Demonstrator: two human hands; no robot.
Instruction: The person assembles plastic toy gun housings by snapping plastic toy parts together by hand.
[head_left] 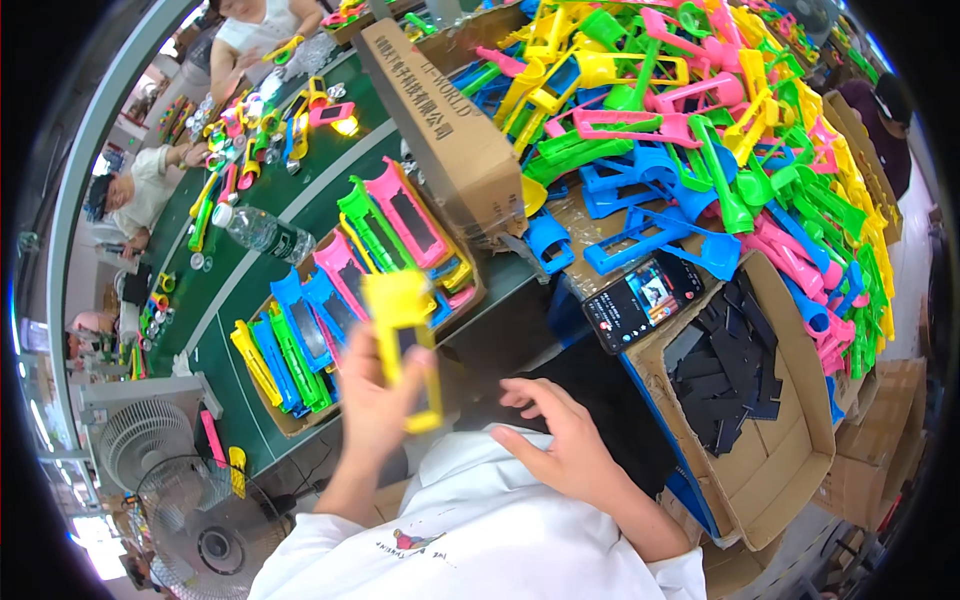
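My left hand point(372, 385) grips a yellow plastic housing point(422, 385) with a dark rectangular panel set in its face. The piece is held up in front of my shirt, slightly blurred. To its right my right hand point(555, 440) hovers with fingers apart and nothing in them. Just beyond the left hand, a shallow cardboard tray point(478, 292) holds rows of pink, green, blue and yellow housings point(405, 215), many with dark panels. Off to the right of my right hand, dark flat plates point(728, 370) lie heaped in an open cardboard box point(770, 490).
A big pile of coloured plastic housings point(650, 130) rises at the far right beside an upright carton flap point(440, 110). A phone point(643, 300) rests by the plate box. A bottle point(262, 232) stands on the green table point(235, 360). Fans point(215, 540) are at lower left; people sit across.
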